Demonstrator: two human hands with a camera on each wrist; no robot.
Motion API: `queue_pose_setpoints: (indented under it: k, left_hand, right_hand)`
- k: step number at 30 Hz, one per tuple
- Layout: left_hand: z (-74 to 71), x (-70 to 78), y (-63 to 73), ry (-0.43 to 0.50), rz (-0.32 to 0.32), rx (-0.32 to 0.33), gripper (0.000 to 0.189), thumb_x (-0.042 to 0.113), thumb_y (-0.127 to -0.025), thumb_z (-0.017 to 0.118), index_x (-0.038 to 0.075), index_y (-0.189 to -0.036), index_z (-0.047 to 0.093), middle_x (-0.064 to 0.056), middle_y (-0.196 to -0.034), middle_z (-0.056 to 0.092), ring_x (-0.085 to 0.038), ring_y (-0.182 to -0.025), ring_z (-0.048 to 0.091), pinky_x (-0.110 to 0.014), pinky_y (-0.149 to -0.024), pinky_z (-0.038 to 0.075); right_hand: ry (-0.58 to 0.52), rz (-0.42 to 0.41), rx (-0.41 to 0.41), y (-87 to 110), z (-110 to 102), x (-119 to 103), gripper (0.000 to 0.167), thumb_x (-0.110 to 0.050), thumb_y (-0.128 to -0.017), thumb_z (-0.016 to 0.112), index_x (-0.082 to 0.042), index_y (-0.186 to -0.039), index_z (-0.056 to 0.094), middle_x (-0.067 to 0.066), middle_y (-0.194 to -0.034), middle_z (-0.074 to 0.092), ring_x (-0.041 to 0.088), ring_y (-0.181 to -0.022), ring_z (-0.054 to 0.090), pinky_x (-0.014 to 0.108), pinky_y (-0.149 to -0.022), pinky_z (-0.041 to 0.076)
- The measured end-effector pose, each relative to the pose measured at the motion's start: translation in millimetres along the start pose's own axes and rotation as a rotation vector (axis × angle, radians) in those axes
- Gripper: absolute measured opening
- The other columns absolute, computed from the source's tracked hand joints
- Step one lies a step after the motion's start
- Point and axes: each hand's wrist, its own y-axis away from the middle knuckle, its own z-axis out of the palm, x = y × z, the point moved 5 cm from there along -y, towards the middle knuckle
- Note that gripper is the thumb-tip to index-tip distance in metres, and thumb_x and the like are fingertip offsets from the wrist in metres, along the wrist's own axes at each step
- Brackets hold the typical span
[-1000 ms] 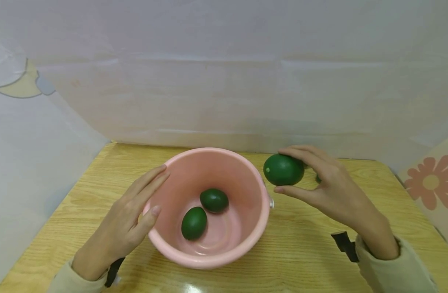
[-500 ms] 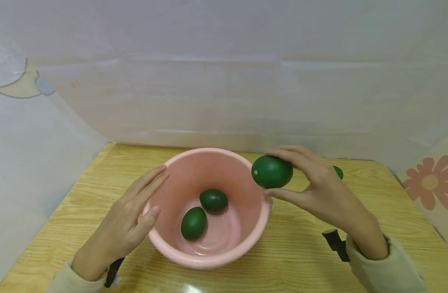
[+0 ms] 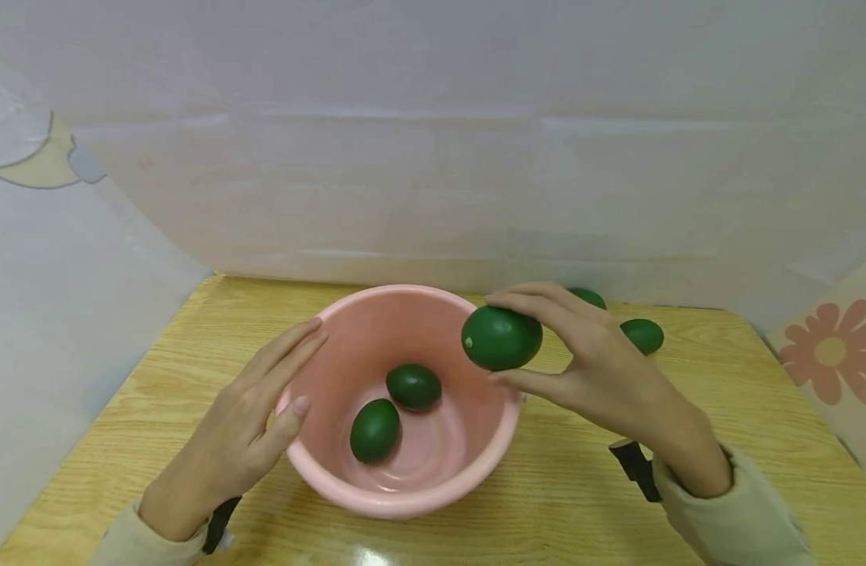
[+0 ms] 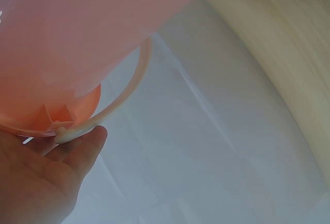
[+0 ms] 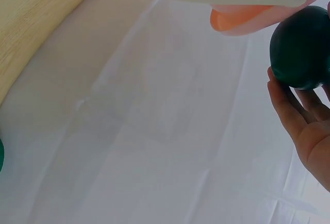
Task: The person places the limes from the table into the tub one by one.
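A pink bucket point(image 3: 404, 505) stands on the table, with two dark green avocados inside, one avocado point(image 3: 375, 431) in front of the other avocado point(image 3: 414, 387). My left hand point(image 3: 241, 424) rests on the bucket's left rim, fingers fairly straight. The left wrist view shows its fingers point(image 4: 85, 152) by the pale bucket handle point(image 4: 129, 87). My right hand point(image 3: 588, 354) pinches a third avocado point(image 3: 502, 338) between thumb and fingers, over the bucket's right rim. In the right wrist view this avocado point(image 5: 301, 49) is close to the bucket's edge.
Behind my right hand lie two more avocados on the wooden table point(image 3: 687, 440): one avocado point(image 3: 643, 336) to the right, another avocado point(image 3: 588, 297) near the back edge. A pale sheet point(image 3: 433, 157) hangs behind the table.
My right hand has moved left with its avocado, from beside the bucket to over its right rim. Avocados behind that hand have come into sight. The left hand has stayed still.
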Motion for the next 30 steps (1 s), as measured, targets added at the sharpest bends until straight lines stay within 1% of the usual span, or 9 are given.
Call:
queue_pose_setpoints:
  k: [4, 10, 14, 20, 25, 30]
  left_hand:
    - [-0.1, 0.1, -0.2, 0.000, 0.001, 0.001, 0.063, 0.012, -0.091, 0.057, 0.010, -0.152, 0.041, -0.008, -0.159, 0.036, -0.022, -0.146, 0.035, -0.015, -0.121, 0.018]
    - [-0.6, -0.1, -0.3, 0.003, 0.000, 0.003, 0.064, 0.012, -0.091, 0.057, 0.010, -0.152, 0.041, -0.007, -0.159, 0.036, -0.021, -0.146, 0.036, -0.015, -0.121, 0.018]
    - [-0.4, -0.3, 0.0, 0.004, -0.003, 0.001, 0.064, 0.011, -0.090, 0.058, 0.010, -0.152, 0.041, -0.007, -0.159, 0.036, -0.021, -0.146, 0.036, -0.014, -0.120, 0.018]
    - [-0.1, -0.2, -0.3, 0.004, -0.006, 0.000, 0.064, 0.011, -0.091, 0.058, 0.011, -0.152, 0.041, -0.007, -0.159, 0.036, -0.022, -0.145, 0.037, -0.014, -0.120, 0.018]
    - [0.1, -0.5, -0.8, -0.001, -0.005, 0.002, 0.063, 0.011, -0.091, 0.058, 0.010, -0.152, 0.041, -0.007, -0.159, 0.036, -0.022, -0.145, 0.037, -0.014, -0.120, 0.018]
    - [0.1, -0.8, -0.4, 0.002, -0.001, 0.001, 0.063, 0.011, -0.090, 0.058, 0.010, -0.151, 0.042, -0.008, -0.159, 0.037, -0.022, -0.145, 0.037, -0.014, -0.120, 0.018]
  right_hand:
    - [-0.003, 0.005, -0.024, -3.2, 3.2, -1.8, 0.073, -0.019, -0.069, 0.091, -0.013, -0.134, 0.060, 0.001, -0.131, 0.060, 0.010, -0.116, 0.060, 0.012, -0.097, 0.046]
    - [-0.029, 0.014, -0.063, -8.2, 9.4, -4.8, 0.070, -0.024, -0.073, 0.088, -0.015, -0.136, 0.058, 0.000, -0.133, 0.058, 0.008, -0.115, 0.061, 0.015, -0.095, 0.049]
    - [-0.026, 0.035, -0.095, -11.1, 13.9, -5.6, 0.069, -0.029, -0.074, 0.087, -0.019, -0.136, 0.058, -0.003, -0.134, 0.057, 0.007, -0.115, 0.060, 0.020, -0.094, 0.051]
    - [-0.029, 0.049, -0.148, -16.4, 21.0, -6.7, 0.067, -0.033, -0.077, 0.085, -0.022, -0.136, 0.057, -0.006, -0.135, 0.056, 0.007, -0.118, 0.058, 0.029, -0.100, 0.050]
    - [-0.024, 0.061, -0.174, -19.5, 26.6, -6.6, 0.066, -0.036, -0.078, 0.084, -0.024, -0.137, 0.057, -0.009, -0.134, 0.057, 0.005, -0.115, 0.059, 0.030, -0.099, 0.051]
    - [-0.026, 0.067, -0.187, -20.3, 32.0, -5.6, 0.065, -0.036, -0.078, 0.084, -0.023, -0.136, 0.058, -0.007, -0.135, 0.057, 0.007, -0.116, 0.059, 0.031, -0.098, 0.052]
